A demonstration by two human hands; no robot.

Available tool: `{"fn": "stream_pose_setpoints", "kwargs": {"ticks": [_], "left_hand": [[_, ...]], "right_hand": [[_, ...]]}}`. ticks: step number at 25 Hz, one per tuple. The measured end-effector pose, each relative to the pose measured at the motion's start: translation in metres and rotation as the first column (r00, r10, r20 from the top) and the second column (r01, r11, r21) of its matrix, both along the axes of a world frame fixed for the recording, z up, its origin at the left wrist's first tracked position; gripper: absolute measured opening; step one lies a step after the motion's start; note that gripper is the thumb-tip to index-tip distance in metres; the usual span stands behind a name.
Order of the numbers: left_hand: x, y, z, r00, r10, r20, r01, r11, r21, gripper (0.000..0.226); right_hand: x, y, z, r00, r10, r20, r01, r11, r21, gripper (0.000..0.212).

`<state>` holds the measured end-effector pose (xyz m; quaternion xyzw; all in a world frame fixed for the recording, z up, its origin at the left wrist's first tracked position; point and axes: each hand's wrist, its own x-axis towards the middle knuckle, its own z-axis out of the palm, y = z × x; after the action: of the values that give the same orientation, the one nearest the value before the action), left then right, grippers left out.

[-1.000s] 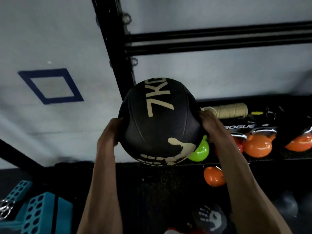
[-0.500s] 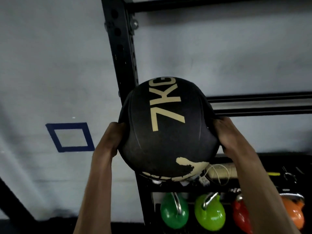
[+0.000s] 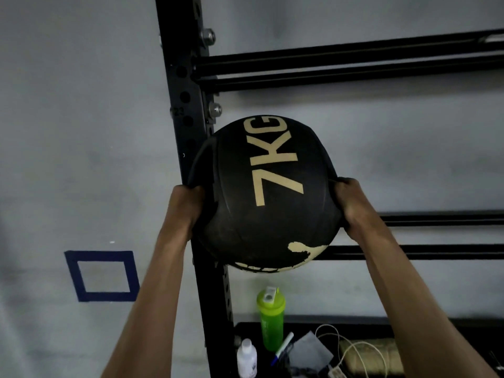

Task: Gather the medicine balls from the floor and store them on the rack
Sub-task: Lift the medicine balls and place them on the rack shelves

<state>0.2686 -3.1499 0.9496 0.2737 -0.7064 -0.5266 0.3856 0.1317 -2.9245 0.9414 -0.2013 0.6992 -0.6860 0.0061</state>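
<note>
**Item 1:** black rubber medicine ball (image 3: 267, 192), tan "7KG" print. Held up just right of the black steel rack upright (image 3: 185, 105), its left edge overlapping that post. Contact w/ rails: can't tell.

**Item 2:** your left hand (image 3: 188, 203). Clamps the ball's left side, in front of the upright; fingers wrap out of sight.

**Item 3:** your right hand (image 3: 351, 203). Clamps the ball's right side, farther right of the upright; fingers curled on the rubber.

**Item 4:** green plastic shaker bottle (image 3: 271, 320). Stands on a shelf, low, just right of the upright.

**Item 5:** small white bottle (image 3: 246, 358). Lower, beside the upright.

**Item 6:** blue tape square (image 3: 102, 276). On the wall, left of the upright.
</note>
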Motion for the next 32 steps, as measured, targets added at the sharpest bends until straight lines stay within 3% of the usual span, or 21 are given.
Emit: {"fn": "stream_pose_setpoints", "kwargs": {"ticks": [3, 13, 23, 26, 28, 30, 32], "left_hand": [[-0.020, 0.004, -0.005, 0.993, 0.063, -0.099, -0.061, 0.998, 0.021, 0.018], [-0.068, -0.001, -0.026, 0.960, 0.176, -0.217, -0.156, 0.982, 0.109, 0.019], [-0.088, 0.003, -0.017, 0.957, 0.093, -0.275, -0.046, 0.984, 0.174, 0.016], [-0.092, -0.002, -0.015, 0.961, 0.121, -0.248, -0.089, 0.987, 0.136, 0.003], [-0.093, 0.002, -0.016, 0.961, 0.154, -0.230, -0.142, 0.987, 0.069, 0.020], [-0.088, 0.008, -0.020, 0.957, 0.239, -0.167, -0.256, 0.963, -0.087, 0.034], [-0.083, 0.012, -0.026, 0.950, 0.294, -0.108, -0.313, 0.898, -0.309, 0.026]], "right_hand": [[-0.029, -0.009, 0.004, 0.999, 0.022, -0.043, -0.021, 0.999, 0.026, 0.026], [-0.097, -0.035, -0.013, 0.991, 0.098, -0.091, -0.088, 0.991, 0.104, 0.022], [-0.123, -0.035, -0.023, 0.987, 0.160, 0.017, -0.160, 0.971, 0.176, 0.033], [-0.123, -0.035, -0.021, 0.991, 0.131, -0.015, -0.122, 0.959, 0.257, 0.031], [-0.126, -0.036, -0.021, 0.991, 0.132, -0.019, -0.121, 0.952, 0.282, 0.031], [-0.131, -0.039, -0.020, 0.994, 0.105, -0.039, -0.087, 0.941, 0.328, 0.026], [-0.140, -0.043, -0.018, 0.996, 0.072, -0.062, -0.042, 0.919, 0.392, 0.022]]}}
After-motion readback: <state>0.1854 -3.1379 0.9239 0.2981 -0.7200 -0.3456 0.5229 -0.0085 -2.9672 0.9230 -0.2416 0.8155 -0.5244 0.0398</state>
